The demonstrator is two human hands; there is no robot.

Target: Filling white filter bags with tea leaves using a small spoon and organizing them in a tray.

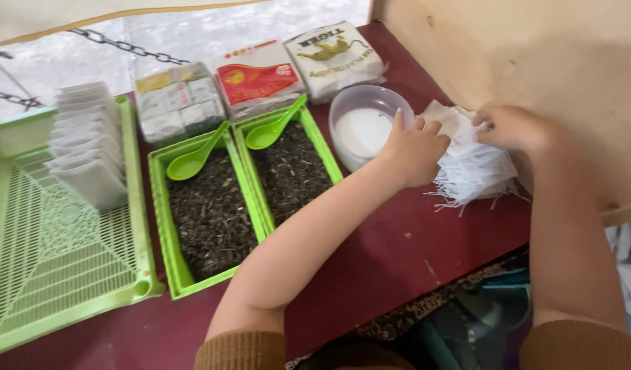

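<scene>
We had both hands at the right of the frame, on a stack of white bags with loose strings hanging off its lower edge. Our left hand lay on the stack's left side, fingers curled and one pointing up toward the bowl just beside it; we could not tell whether it gripped a bag. Our right hand pinched at the top bags near the stack's upper right corner, fingers narrow.

The stack sat on the dark red table, against a pale wall. Left of the bowl lay two green trays of dark loose tea, each with a green spoon. Three packets lined the top centre. At far left a green slatted rack held a row of filled bags.
</scene>
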